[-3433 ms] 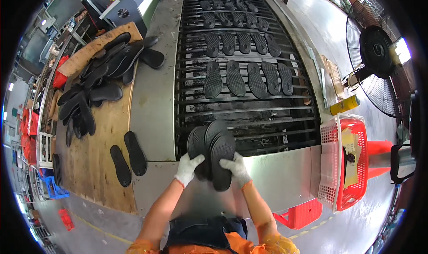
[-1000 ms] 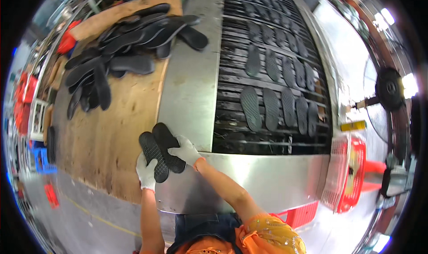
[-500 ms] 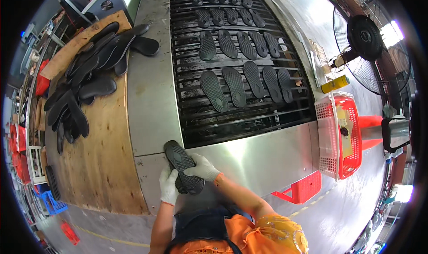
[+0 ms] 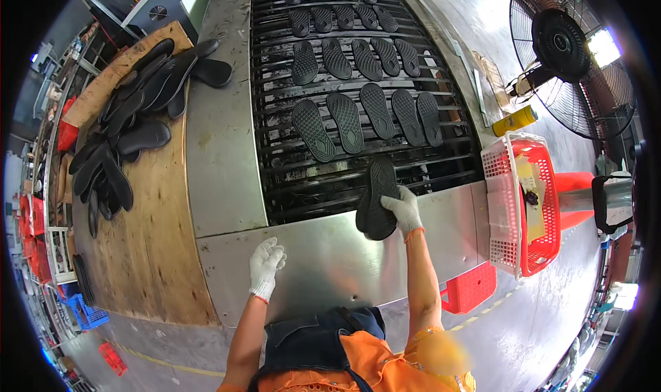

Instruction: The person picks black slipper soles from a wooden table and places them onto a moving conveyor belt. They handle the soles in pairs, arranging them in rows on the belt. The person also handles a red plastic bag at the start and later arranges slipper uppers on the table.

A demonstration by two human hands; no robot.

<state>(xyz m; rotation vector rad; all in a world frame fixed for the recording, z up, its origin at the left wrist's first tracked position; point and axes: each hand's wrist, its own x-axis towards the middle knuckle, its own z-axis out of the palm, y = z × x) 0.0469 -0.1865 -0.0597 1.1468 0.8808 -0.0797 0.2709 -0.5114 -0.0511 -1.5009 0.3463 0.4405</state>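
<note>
Over the near end of a slatted conveyor [image 4: 289, 209], my gloved right hand [image 4: 405, 212] grips a pair of black shoe soles [image 4: 382, 189]. One sole overlaps the other, and their upper ends reach over the dark slats. My left hand [image 4: 267, 262], also in a white glove, hovers above the metal front plate [image 4: 323, 261] with nothing in it, fingers loosely bent and apart. Beyond the held pair, several textured black soles [image 4: 345, 122] lie in rows across the conveyor.
To the left, a heap of smooth black soles [image 4: 141, 92] rests on a wooden board [image 4: 158, 213]. At right stand a red and white basket [image 4: 506, 213], a yellow can [image 4: 515, 120] and a large black fan [image 4: 561, 44]. A red stool [image 4: 471, 289] stands below the plate's right end.
My right hand has carried the soles rightward and forward, from the plate's left end to the conveyor's near edge. My left hand has let go of them and stays at the left.
</note>
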